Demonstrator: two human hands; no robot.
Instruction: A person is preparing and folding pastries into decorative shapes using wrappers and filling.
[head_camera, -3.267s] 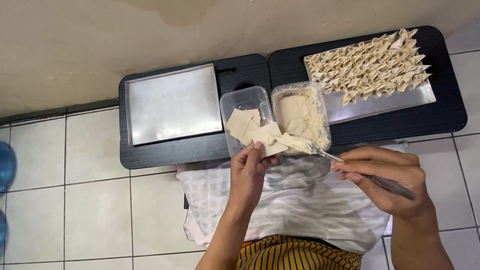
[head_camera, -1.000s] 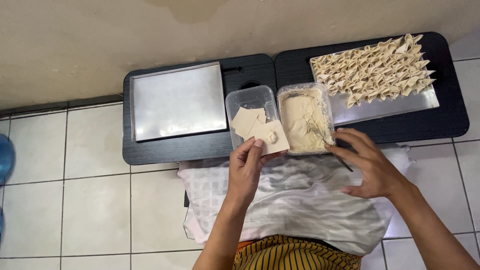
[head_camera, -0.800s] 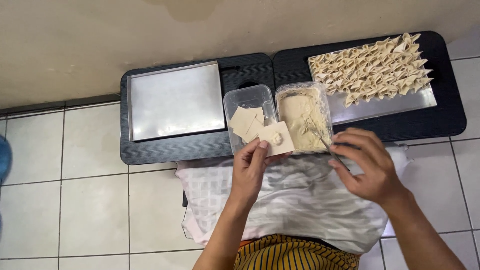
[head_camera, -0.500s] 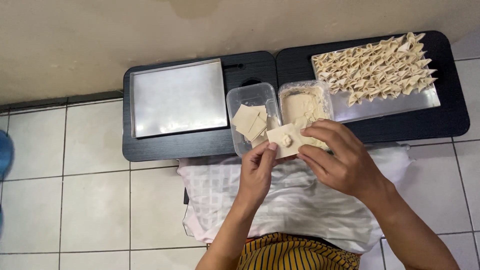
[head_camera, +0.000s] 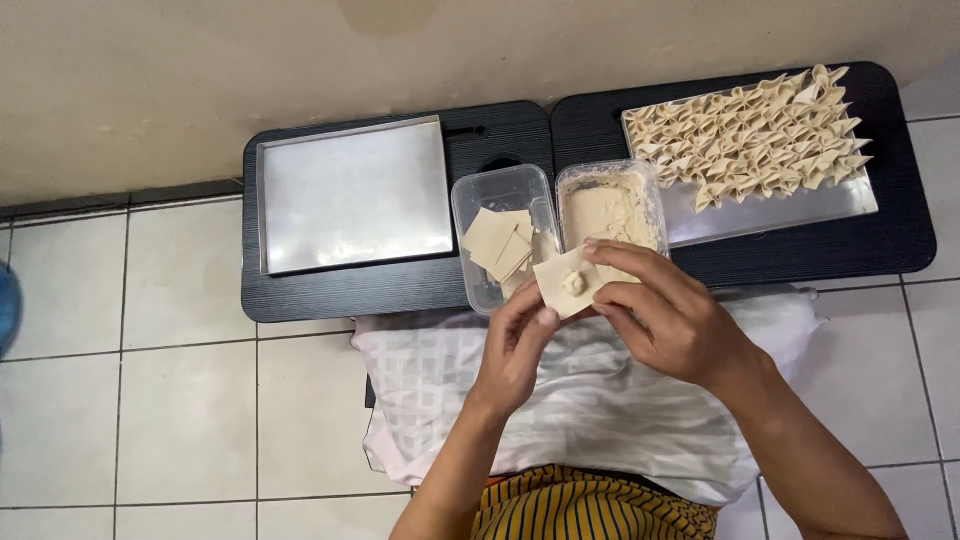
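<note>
A square dumpling wrapper (head_camera: 567, 284) with a small dab of filling (head_camera: 575, 284) in the middle is pinched at its near edge by the left hand (head_camera: 517, 345), while the right hand (head_camera: 668, 318) is curled over its right side, fingertips pressed on the wrapper, just above the white cloth (head_camera: 580, 400) on the lap. Right behind it, a clear tub of wrappers (head_camera: 500, 240) and a tub of filling paste (head_camera: 610, 207) are crowded against the black tables' (head_camera: 400, 290) front edge. Plenty of free room is left on the bare metal tray (head_camera: 350, 195) to the left, whereas the right tray (head_camera: 770, 215) is mostly covered by folded dumplings (head_camera: 750, 135).

Home food-prep spot on a white tiled floor (head_camera: 150, 400), two low black desks (head_camera: 400, 285) against a plain wall (head_camera: 200, 70), steel trays (head_camera: 350, 195), folded dumplings (head_camera: 750, 130), plastic tubs (head_camera: 500, 190) of wrappers and filling
</note>
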